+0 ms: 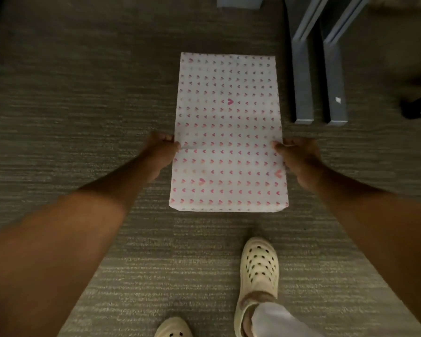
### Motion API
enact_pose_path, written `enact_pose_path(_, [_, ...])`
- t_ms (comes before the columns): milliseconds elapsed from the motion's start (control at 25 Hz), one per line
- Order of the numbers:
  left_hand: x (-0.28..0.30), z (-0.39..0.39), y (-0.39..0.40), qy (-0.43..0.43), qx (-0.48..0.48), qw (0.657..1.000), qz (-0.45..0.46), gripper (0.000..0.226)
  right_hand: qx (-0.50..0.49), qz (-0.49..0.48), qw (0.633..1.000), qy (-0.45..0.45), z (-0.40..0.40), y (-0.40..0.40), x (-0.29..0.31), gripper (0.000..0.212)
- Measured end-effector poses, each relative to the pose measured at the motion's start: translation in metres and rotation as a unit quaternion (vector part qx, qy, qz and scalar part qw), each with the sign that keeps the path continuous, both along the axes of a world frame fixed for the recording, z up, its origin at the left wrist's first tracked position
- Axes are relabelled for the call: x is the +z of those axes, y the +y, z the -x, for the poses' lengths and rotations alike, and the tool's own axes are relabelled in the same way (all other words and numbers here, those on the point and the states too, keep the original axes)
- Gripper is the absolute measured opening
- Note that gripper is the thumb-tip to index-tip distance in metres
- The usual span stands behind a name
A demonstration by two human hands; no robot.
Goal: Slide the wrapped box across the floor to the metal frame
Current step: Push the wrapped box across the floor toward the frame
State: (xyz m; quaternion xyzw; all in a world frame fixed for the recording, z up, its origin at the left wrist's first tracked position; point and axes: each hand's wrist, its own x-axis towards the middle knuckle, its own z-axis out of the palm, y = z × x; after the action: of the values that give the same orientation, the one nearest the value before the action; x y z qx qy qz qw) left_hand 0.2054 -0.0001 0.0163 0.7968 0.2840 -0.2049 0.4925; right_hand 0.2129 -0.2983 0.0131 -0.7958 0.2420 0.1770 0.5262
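Head camera is looking straight down at a wrapped box lying flat on grey ribbed carpet, its long side running away from the person. White paper printed with rows of small pink hearts (a few hearts larger and darker than the rest) is covering it, and a faint crease is crossing the top face level with the hands.

Both bare arms are reaching forward. Left hand is pressing against the box's left edge, with the fingers curling around the side and the thumb lying at the top edge. Right hand is mirroring it on the right edge, with the thumb resting on the paper and the other fingers wrapping down the side, so each hand is gripping the box from its own side, roughly two thirds of the way toward the person.

Beyond the box's far right corner, a grey metal frame is standing on the carpet as two parallel flat bars, with slanted members rising from them toward the top of the picture. The box's right edge is sitting near the closer bar but apart from it, with a strip of carpet showing between.

Below the box, two cream perforated clogs are showing, the right one well forward and the left one only partly in view at the bottom edge. A dark object at the far right is too blurred to identify.
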Motion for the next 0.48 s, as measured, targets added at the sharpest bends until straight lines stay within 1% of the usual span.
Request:
enact_pose_path(200, [-0.020, -0.069, -0.013, -0.030, 0.011, 0.999, -0.010, 0.008, 0.008, -0.017, 0.998, -0.052, -0.063, -0.017, -0.024, 0.017])
enact_pose_path(360, [-0.023, -0.097, -0.021, -0.044, 0.015, 0.999, -0.021, 0.016, 0.005, -0.013, 0.998, -0.068, -0.092, -0.026, -0.039, 0.030])
enact_pose_path(480, [-0.018, -0.106, -0.025, -0.042, 0.026, 0.998, -0.030, 0.020, 0.018, -0.023, 0.998, -0.056, -0.105, -0.031, -0.043, 0.031])
